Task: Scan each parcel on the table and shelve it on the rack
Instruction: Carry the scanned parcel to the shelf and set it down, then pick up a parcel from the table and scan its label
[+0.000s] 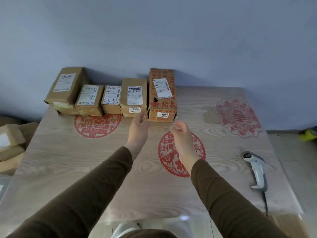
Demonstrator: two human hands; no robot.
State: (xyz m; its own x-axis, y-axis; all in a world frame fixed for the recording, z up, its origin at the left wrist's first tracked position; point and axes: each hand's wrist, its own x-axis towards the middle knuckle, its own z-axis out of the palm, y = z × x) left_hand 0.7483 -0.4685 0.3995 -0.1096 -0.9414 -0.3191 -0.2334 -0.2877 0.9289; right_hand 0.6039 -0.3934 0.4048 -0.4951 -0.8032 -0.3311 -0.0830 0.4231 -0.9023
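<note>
Several cardboard parcels with white labels stand in a row along the far edge of the table [68, 160]. The rightmost is a tall box printed with red characters [162, 93], tagged 4068. Left of it sits a plain brown parcel [134, 97]. My left hand [139, 126] hovers just in front of the gap between these two, fingers relaxed, holding nothing. My right hand [180, 130] hangs in the air a little nearer to me, below the red-printed box's right corner, fingers loosely curled and empty. A grey handheld scanner [255, 169] lies on the table at the right, cable trailing toward me.
Three more parcels [89, 98] fill the row's left end. Red paper-cut decorations [237, 117] lie under the table's clear cover. More cardboard boxes [10, 141] are stacked off the table's left side. A blue wall stands behind. No rack is in view.
</note>
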